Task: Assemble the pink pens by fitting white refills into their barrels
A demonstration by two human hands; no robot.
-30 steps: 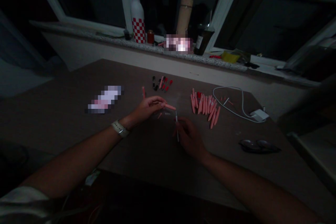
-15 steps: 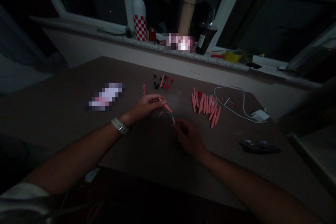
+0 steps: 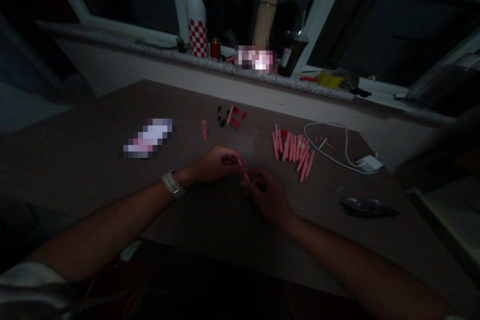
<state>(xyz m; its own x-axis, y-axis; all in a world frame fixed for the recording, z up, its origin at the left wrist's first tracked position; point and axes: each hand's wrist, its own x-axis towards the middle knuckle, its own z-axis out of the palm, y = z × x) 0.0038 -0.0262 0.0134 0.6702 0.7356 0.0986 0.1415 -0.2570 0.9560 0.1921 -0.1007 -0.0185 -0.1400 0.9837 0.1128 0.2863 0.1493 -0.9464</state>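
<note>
My left hand (image 3: 217, 164), with a watch on its wrist, pinches a pink pen barrel (image 3: 243, 174) just above the brown table (image 3: 93, 160). My right hand (image 3: 267, 195) meets it from the right, fingers closed on a thin white refill that is mostly hidden between the two hands. A row of several pink pen barrels (image 3: 294, 149) lies to the right of my hands. A small cluster of black and red pen caps (image 3: 230, 116) lies beyond them, and a single pink barrel (image 3: 204, 130) lies apart at the left.
A white cable with a charger block (image 3: 369, 163) and a few small red parts sit at the right. Dark glasses (image 3: 369, 206) lie nearer the right edge. A checked bottle (image 3: 197, 20), a tall tube and other items stand on the window sill.
Both hands came together and lowered toward the table. The white refill, visible before in my right hand, has gone into the pink barrel held by my left hand.
</note>
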